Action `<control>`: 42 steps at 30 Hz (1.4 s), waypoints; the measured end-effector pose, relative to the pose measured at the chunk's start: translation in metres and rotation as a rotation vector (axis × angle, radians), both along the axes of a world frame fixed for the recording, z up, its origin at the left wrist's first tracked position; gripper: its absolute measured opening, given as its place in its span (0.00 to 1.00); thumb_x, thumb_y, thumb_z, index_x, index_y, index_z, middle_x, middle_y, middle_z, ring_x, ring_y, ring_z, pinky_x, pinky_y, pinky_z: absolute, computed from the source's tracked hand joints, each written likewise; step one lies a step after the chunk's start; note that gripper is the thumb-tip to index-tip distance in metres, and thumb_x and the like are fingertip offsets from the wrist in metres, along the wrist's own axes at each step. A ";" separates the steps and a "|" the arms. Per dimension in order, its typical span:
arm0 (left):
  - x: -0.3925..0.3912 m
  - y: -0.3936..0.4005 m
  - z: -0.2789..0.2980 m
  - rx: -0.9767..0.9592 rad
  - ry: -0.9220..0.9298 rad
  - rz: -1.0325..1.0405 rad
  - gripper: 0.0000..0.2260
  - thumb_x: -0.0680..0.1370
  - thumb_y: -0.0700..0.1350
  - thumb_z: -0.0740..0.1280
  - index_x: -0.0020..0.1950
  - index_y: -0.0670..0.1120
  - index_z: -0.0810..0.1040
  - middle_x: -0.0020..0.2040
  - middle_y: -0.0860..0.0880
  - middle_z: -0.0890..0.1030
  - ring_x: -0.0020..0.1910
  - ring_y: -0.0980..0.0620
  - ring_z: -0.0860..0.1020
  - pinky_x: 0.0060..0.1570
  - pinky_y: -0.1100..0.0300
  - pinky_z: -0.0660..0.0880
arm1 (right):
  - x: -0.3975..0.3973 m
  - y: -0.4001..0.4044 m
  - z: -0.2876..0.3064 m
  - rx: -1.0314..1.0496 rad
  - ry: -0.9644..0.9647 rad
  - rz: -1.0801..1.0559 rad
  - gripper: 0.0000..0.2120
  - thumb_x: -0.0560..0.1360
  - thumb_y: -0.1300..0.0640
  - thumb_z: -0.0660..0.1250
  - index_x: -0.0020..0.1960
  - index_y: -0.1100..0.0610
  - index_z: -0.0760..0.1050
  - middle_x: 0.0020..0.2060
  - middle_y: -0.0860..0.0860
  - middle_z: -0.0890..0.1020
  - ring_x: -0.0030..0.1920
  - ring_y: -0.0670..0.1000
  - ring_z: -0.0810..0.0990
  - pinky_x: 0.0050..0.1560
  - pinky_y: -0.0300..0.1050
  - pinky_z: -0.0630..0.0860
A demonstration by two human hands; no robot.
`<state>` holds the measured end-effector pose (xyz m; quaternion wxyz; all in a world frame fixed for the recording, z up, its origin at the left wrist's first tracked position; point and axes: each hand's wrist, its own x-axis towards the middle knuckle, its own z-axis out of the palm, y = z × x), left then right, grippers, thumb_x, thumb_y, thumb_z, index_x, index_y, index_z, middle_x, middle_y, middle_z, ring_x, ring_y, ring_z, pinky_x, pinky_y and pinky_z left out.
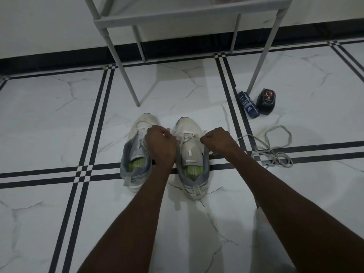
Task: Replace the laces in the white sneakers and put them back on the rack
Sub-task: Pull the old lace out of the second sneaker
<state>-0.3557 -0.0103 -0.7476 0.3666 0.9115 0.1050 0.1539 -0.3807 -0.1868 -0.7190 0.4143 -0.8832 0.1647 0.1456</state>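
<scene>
Two white sneakers stand side by side on the tiled floor, toes pointing away from me. The left sneaker and the right sneaker both show green insoles. My left hand and my right hand hover over the right sneaker's forefoot, each pinching one end of a thin white lace stretched across its eyelets. A loose grey-white lace lies tangled on the floor to the right of the shoes. The grey rack stands behind the shoes, near the wall.
A blue bottle lies beside a black container by the rack's front right leg. The rack's front left leg comes down just beyond the left sneaker. A black skirting runs along the white wall.
</scene>
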 end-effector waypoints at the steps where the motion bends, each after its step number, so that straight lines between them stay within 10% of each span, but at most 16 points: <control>1: -0.001 0.006 0.001 -0.052 0.013 0.067 0.04 0.77 0.37 0.65 0.43 0.41 0.77 0.41 0.44 0.81 0.41 0.45 0.80 0.41 0.55 0.73 | -0.001 0.000 -0.001 0.002 -0.001 -0.003 0.15 0.74 0.54 0.68 0.40 0.67 0.81 0.39 0.60 0.83 0.43 0.59 0.84 0.49 0.56 0.82; 6: -0.009 0.003 0.008 0.014 -0.024 -0.282 0.11 0.75 0.41 0.70 0.57 0.45 0.78 0.53 0.48 0.80 0.56 0.49 0.74 0.54 0.60 0.67 | -0.001 0.003 0.001 -0.005 -0.006 0.000 0.15 0.73 0.54 0.69 0.38 0.66 0.81 0.39 0.60 0.84 0.42 0.59 0.84 0.48 0.57 0.82; 15: -0.016 -0.027 0.009 0.492 0.119 -0.512 0.06 0.78 0.48 0.68 0.46 0.50 0.85 0.45 0.50 0.83 0.54 0.45 0.72 0.52 0.50 0.63 | -0.005 0.000 0.002 0.032 0.009 -0.018 0.15 0.72 0.56 0.68 0.35 0.68 0.77 0.30 0.59 0.77 0.33 0.58 0.81 0.41 0.55 0.82; 23: 0.020 0.041 0.023 -0.080 0.040 0.252 0.07 0.80 0.43 0.66 0.53 0.41 0.81 0.51 0.44 0.83 0.56 0.41 0.77 0.49 0.60 0.62 | -0.008 -0.006 -0.001 0.039 -0.002 -0.025 0.17 0.75 0.54 0.67 0.35 0.66 0.77 0.31 0.57 0.77 0.33 0.53 0.75 0.45 0.51 0.81; 33: -0.016 -0.028 0.003 0.211 0.131 -0.540 0.04 0.72 0.45 0.73 0.46 0.50 0.86 0.46 0.52 0.84 0.53 0.47 0.73 0.52 0.51 0.72 | -0.006 0.001 0.005 -0.011 -0.002 -0.013 0.16 0.73 0.54 0.67 0.38 0.67 0.80 0.35 0.59 0.82 0.40 0.57 0.82 0.47 0.52 0.82; 37: -0.019 -0.032 0.004 0.236 0.079 -0.417 0.04 0.74 0.40 0.72 0.44 0.47 0.85 0.44 0.49 0.84 0.51 0.46 0.74 0.49 0.49 0.74 | -0.008 -0.002 0.003 -0.017 0.014 -0.005 0.15 0.74 0.54 0.67 0.33 0.62 0.75 0.30 0.56 0.77 0.33 0.52 0.76 0.36 0.43 0.74; 42: 0.008 0.015 0.018 -0.191 0.012 0.227 0.05 0.76 0.39 0.67 0.45 0.45 0.83 0.46 0.46 0.85 0.49 0.44 0.82 0.50 0.59 0.73 | -0.009 -0.004 0.001 0.010 0.006 -0.017 0.18 0.74 0.53 0.68 0.29 0.58 0.69 0.27 0.53 0.72 0.28 0.49 0.70 0.29 0.39 0.65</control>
